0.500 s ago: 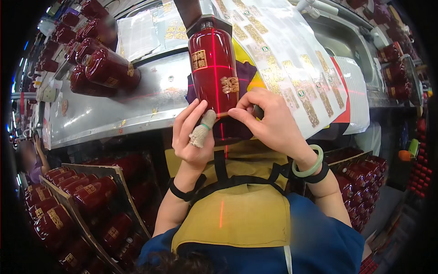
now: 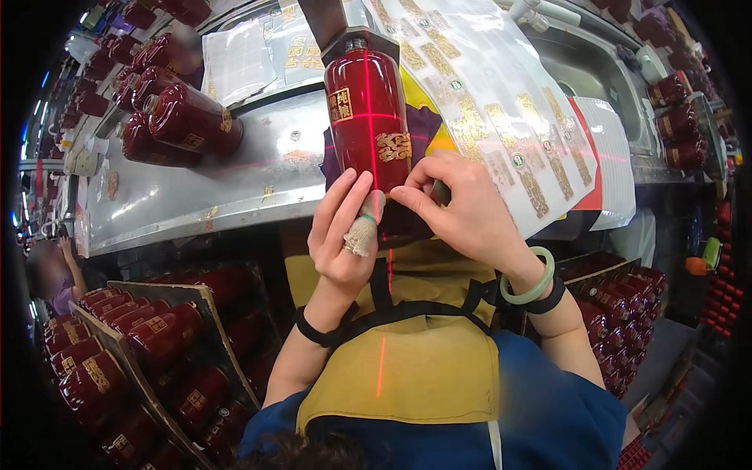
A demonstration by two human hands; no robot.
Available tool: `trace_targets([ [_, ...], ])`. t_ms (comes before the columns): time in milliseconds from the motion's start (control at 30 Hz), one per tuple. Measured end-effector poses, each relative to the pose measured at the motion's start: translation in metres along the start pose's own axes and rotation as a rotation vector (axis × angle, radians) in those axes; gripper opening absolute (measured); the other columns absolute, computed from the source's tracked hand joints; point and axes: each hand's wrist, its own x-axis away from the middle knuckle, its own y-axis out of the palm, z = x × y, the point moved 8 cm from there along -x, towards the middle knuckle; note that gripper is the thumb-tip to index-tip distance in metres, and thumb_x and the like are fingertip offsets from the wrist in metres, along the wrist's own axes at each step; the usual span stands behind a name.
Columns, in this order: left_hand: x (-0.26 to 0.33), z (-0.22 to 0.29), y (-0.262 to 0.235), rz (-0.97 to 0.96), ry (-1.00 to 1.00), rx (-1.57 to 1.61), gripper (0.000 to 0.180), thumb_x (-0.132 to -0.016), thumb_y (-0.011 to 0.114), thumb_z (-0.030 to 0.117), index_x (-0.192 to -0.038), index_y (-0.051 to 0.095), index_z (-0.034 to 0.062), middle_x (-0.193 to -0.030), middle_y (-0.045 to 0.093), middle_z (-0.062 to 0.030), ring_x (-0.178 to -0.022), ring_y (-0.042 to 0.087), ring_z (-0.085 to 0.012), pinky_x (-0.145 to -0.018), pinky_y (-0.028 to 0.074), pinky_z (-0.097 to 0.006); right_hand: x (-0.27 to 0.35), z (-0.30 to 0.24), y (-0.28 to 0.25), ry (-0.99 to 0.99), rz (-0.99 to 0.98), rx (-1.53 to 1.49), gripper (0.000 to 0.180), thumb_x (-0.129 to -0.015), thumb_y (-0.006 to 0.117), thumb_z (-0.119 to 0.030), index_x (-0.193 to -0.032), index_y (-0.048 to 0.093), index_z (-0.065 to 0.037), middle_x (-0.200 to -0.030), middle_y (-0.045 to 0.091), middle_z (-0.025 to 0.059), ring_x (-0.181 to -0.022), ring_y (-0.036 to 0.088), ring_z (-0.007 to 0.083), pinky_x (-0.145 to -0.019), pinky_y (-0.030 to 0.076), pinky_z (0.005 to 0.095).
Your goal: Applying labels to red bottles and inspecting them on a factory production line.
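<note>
A glossy dark red bottle (image 2: 356, 149) with two gold labels lies lengthwise before me, its neck against a dark angled holder (image 2: 362, 35). Red laser lines cross on it. My left hand (image 2: 341, 231) rests its outstretched fingers on the bottle's near end; one finger wears a knit fingertip cover (image 2: 360, 235) with a green band. Beside that end, my right hand (image 2: 466, 200) has curled fingers, its thumb tip close to the bottle's edge. Something tiny and gold shows between the two hands, too small to name. A dark rounded tip (image 2: 440, 192) shows under the right fingers.
Sheets of gold stickers (image 2: 509, 133) lie on the right, beside a metal sink (image 2: 587, 70). More red bottles (image 2: 192, 121) stand on the metal bench (image 2: 157, 207) at left. Racks of bottles flank me: a left rack (image 2: 157, 337) and a right rack (image 2: 611, 313).
My left hand has shifted slightly right, toward the right hand. The bottle looks turned a little, so both gold labels show somewhat differently. The right hand has hardly moved.
</note>
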Motion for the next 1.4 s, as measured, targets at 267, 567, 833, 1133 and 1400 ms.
trace_targets([
  [267,0.01,-0.015,-0.005,0.038,-0.124,0.099,0.029,-0.083,0.077,-0.013,-0.111,0.074,-0.0072,-0.113,0.076,-0.0172,-0.107,0.072,-0.0313,-0.094,0.059,-0.039,0.007,0.024,0.001,0.243,0.044,-0.259,0.022,-0.092,0.077,-0.017,-0.095,0.066,0.002,-0.076,0.064,0.0057,-0.067,0.055,0.0123,-0.064,0.047,0.0304],
  [567,0.014,-0.014,-0.003,0.001,-0.139,0.095,0.038,-0.084,0.076,-0.012,-0.122,0.069,-0.0077,-0.12,0.073,-0.019,-0.112,0.07,-0.034,-0.096,0.058,-0.039,0.007,0.029,0.025,0.284,0.026,-0.413,0.03,-0.09,0.082,-0.022,-0.096,0.059,-0.003,-0.08,0.055,-0.0001,-0.072,0.049,0.0092,-0.067,0.044,0.0264],
  [833,0.025,0.001,0.01,-0.128,-0.034,-0.128,0.037,-0.083,0.081,0.0,-0.118,0.071,0.0,-0.135,0.061,-0.0196,-0.122,0.06,-0.0387,-0.099,0.054,-0.046,0.018,0.032,0.012,0.273,0.095,-0.627,0.026,-0.099,0.07,-0.019,-0.113,0.062,0.001,-0.103,0.062,0.0047,-0.107,0.055,0.0147,-0.097,0.045,0.03],
  [1133,0.019,0.005,0.013,-0.108,-0.164,-0.118,0.075,-0.084,0.085,0.013,-0.145,0.045,-0.0056,-0.132,0.055,-0.02,-0.126,0.053,-0.04,-0.101,0.049,-0.043,0.027,0.032,-0.017,0.186,0.352,-0.379,0.013,-0.097,0.068,-0.006,-0.109,0.07,0.0,-0.099,0.068,0.0053,-0.089,0.061,0.0139,-0.08,0.051,0.0281],
  [1400,0.003,-0.017,0.024,-0.29,-0.029,-0.096,0.065,-0.078,0.078,-0.005,-0.141,0.061,-0.0041,-0.151,0.053,-0.0273,-0.14,0.053,-0.0409,-0.115,0.041,-0.055,0.022,-0.001,0.018,0.046,0.264,-0.313,0.009,-0.093,0.07,-0.003,-0.099,0.067,0.002,-0.093,0.063,0.0133,-0.086,0.067,0.0251,-0.077,0.053,0.0348],
])
